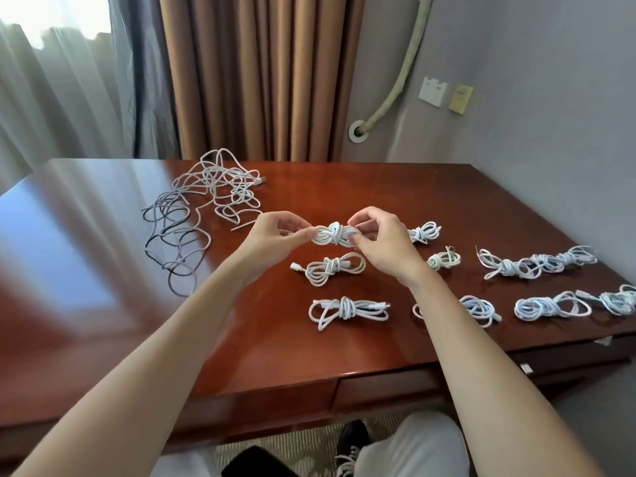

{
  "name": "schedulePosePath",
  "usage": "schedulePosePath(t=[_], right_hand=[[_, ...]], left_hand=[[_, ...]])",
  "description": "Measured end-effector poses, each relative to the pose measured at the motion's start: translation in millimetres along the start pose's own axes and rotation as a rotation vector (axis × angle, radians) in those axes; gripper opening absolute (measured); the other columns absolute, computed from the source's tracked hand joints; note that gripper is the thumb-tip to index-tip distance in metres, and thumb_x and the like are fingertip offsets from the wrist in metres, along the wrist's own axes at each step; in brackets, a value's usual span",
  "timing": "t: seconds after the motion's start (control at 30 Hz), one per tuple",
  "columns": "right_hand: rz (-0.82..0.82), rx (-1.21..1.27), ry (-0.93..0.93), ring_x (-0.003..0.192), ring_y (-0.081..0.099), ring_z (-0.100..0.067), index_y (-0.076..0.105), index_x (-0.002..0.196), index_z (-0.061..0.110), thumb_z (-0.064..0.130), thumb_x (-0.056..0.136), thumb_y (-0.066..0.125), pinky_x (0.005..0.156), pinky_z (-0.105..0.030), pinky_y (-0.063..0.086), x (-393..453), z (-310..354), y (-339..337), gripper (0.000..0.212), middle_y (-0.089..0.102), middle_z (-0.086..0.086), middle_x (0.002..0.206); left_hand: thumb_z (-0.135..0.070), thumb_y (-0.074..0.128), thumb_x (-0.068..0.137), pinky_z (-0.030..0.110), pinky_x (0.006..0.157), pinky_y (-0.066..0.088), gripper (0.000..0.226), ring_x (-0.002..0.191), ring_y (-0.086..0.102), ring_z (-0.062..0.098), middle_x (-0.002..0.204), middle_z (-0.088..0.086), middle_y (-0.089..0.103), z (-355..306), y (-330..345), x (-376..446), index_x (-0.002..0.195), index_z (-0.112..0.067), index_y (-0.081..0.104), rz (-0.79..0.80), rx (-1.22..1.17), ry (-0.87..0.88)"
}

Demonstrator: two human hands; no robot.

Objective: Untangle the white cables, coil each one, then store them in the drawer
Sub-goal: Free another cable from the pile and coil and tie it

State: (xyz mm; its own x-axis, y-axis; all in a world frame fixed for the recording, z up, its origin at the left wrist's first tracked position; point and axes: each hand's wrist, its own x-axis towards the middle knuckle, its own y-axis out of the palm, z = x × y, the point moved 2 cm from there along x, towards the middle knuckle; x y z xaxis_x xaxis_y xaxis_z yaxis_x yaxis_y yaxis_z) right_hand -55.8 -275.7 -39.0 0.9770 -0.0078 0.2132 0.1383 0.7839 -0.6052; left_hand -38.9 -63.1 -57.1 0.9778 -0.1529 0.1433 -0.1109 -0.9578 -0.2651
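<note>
**Finishing a coil above the middle of the surface**

The coiled cable (335,234) is being held in the air between both hands, over the middle of the surface (344,356), its long axis running left to right across the person's view. The left hand (275,232) is pinching the left end of the bundle with curled fingers; the right hand (380,241) is pinching the right end, thumb underneath. A wrap of cable is crossing the bundle's waist, so the tie-off is probably being tightened.

Neither hand is nearer: each is gripping one end, so whichever lets go leaves the other to carry the bundle.

Finished coils (335,268) are lying just below the hands and in rows toward the right edge, nearer the right hand. The tangled cables (206,201) are sitting loose toward the far left corner, nearer the left hand. The drawer front (385,385) is showing under the near edge and looks closed.
</note>
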Motion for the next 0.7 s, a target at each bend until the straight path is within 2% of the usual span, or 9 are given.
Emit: schedulePosePath(t=[0.17, 0.3, 0.37, 0.43, 0.5, 0.57, 0.63, 0.7], right_hand=[[0.049, -0.159, 0.045, 0.096, 0.068, -0.017, 0.069, 0.100, 0.018, 0.008, 0.090, 0.072, 0.092, -0.037, 0.056, 38.9, -19.1, 15.3, 0.014, 0.070, 0.000, 0.096], [0.096, -0.186, 0.059, 0.105, 0.066, -0.018, 0.069, 0.105, 0.018, 0.008, 0.091, 0.068, 0.097, -0.038, 0.055, 49.3, -28.4, 25.0, 0.017, 0.071, -0.003, 0.106], [0.109, -0.164, 0.068, 0.105, 0.066, -0.018, 0.068, 0.112, 0.016, 0.004, 0.091, 0.064, 0.096, -0.035, 0.055, 49.5, -29.4, 24.5, 0.024, 0.070, -0.003, 0.109], [0.129, -0.154, 0.076, 0.103, 0.067, -0.017, 0.067, 0.117, 0.016, -0.001, 0.090, 0.060, 0.095, -0.033, 0.056, 46.0, -30.0, 23.1, 0.032, 0.069, -0.003, 0.111], [0.133, -0.154, 0.079, 0.104, 0.066, -0.017, 0.065, 0.121, 0.018, -0.002, 0.089, 0.058, 0.093, -0.032, 0.055, 41.3, -29.9, 21.3, 0.038, 0.066, -0.002, 0.115], [0.123, -0.175, 0.080, 0.107, 0.062, -0.018, 0.061, 0.128, 0.021, -0.002, 0.089, 0.056, 0.091, -0.029, 0.051, 37.6, -28.7, 18.9, 0.045, 0.060, -0.001, 0.122], [0.091, -0.218, 0.063, 0.111, 0.058, -0.018, 0.059, 0.130, 0.021, -0.004, 0.090, 0.054, 0.089, -0.026, 0.046, 35.9, -23.5, 15.3, 0.048, 0.057, -0.002, 0.126], [0.037, -0.268, 0.015, 0.112, 0.056, -0.018, 0.062, 0.125, 0.021, -0.003, 0.090, 0.053, 0.089, -0.026, 0.045, 34.3, -12.0, 13.5, 0.043, 0.059, -0.002, 0.124]], left_hand=[[-0.020, 0.074, 0.088, 0.024, 0.072, 0.048, 0.004, 0.077, 0.061, 0.009, 0.086, 0.006, 0.074, 23.5, 9.4, 38.1, 0.084, -0.018, 0.075, -0.030, 0.168, -0.045], [-0.018, 0.071, 0.089, 0.020, 0.068, 0.044, 0.011, 0.071, 0.058, 0.006, 0.076, -0.007, 0.067, 40.7, 12.7, 49.2, 0.080, -0.024, 0.071, -0.055, 0.303, -0.023], [-0.018, 0.070, 0.090, 0.016, 0.065, 0.040, 0.009, 0.074, 0.057, 0.005, 0.079, -0.009, 0.065, 41.6, 14.4, 50.0, 0.083, -0.024, 0.070, -0.063, 0.335, -0.001], [-0.020, 0.070, 0.091, 0.013, 0.068, 0.040, 0.003, 0.083, 0.057, 0.006, 0.090, -0.007, 0.065, 41.8, 15.0, 48.4, 0.090, -0.023, 0.071, -0.076, 0.399, 0.037], [-0.021, 0.069, 0.091, 0.019, 0.082, 0.047, 0.005, 0.094, 0.059, 0.009, 0.102, -0.002, 0.064, 42.4, 13.4, 44.9, 0.096, -0.022, 0.070, -0.094, 0.415, 0.077], [-0.019, 0.066, 0.092, 0.030, 0.090, 0.051, 0.007, 0.098, 0.061, 0.012, 0.105, 0.000, 0.063, 40.1, 9.0, 39.4, 0.097, -0.022, 0.070, -0.107, 0.403, 0.096], [-0.017, 0.064, 0.093, 0.034, 0.089, 0.052, 0.009, 0.097, 0.060, 0.015, 0.102, 0.000, 0.064, 34.5, 2.3, 32.1, 0.093, -0.023, 0.070, -0.115, 0.420, 0.119], [-0.014, 0.062, 0.093, 0.033, 0.086, 0.051, 0.011, 0.096, 0.059, 0.017, 0.099, 0.001, 0.064, 28.7, -7.3, 22.9, 0.091, -0.023, 0.068, -0.119, 0.462, 0.152]])
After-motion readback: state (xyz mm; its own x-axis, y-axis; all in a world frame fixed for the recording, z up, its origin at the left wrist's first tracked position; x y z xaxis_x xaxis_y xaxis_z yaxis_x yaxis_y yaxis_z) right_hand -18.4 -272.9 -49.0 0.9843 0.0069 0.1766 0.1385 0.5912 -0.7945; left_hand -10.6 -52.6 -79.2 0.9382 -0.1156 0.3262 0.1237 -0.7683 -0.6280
